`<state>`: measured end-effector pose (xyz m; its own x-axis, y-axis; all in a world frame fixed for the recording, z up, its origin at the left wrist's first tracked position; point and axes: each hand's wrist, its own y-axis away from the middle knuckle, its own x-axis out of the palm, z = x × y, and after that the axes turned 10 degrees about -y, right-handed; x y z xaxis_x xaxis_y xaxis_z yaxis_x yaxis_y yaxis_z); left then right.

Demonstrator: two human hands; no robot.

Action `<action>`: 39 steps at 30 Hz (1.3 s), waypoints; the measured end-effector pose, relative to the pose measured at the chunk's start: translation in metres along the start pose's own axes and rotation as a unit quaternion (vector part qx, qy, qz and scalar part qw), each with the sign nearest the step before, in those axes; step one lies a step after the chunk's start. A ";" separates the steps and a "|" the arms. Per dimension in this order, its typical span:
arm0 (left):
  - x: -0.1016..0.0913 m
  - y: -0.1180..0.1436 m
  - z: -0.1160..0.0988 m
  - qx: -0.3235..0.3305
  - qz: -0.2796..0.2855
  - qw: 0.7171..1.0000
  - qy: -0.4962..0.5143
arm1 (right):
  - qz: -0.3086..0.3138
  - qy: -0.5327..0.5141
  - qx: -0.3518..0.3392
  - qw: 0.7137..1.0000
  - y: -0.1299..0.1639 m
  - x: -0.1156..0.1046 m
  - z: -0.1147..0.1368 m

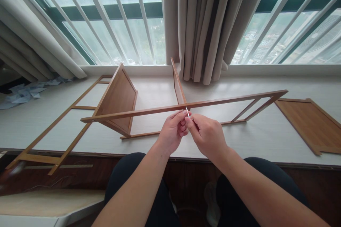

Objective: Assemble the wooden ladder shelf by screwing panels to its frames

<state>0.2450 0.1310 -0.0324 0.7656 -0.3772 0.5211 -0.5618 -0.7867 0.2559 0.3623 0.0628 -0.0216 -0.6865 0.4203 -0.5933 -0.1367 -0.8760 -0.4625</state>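
On the window ledge, as I read it from my remote seat:

Frame: a wooden shelf frame point(183, 106) stands on the ledge point(266, 134), its upper rail running from lower left to upper right, just above both hands.
Panels: two shelf boards, left shelf panel point(118, 101) and middle shelf panel point(178, 85), stand upright in the frame.
Left hand: my left hand point(172, 131) is curled, thumb and fingertips pinched together on the small metal tool point(188, 112).
Right hand: my right hand point(206, 134) meets the left, its fingers closed on the same tool (whether a key or a screw, I cannot tell).
Tool position: tip up, touching the underside of the rail beside the middle panel.
Spare side frame: a second ladder-like frame point(61, 120) lies flat at left.
Loose panel: another board point(310, 122) lies flat at far right.
Background: curtain point(205, 25) hangs behind.
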 end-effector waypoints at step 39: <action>-0.003 -0.002 0.003 0.026 -0.012 0.999 -0.043 | 0.004 -0.329 0.152 0.932 -0.002 0.004 0.005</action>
<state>0.2442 0.1324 -0.0366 0.8037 -0.3967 0.4435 -0.5277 -0.8196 0.2232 0.3563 0.0644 -0.0194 -0.9639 0.2658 -0.0172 -0.2577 -0.9468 -0.1926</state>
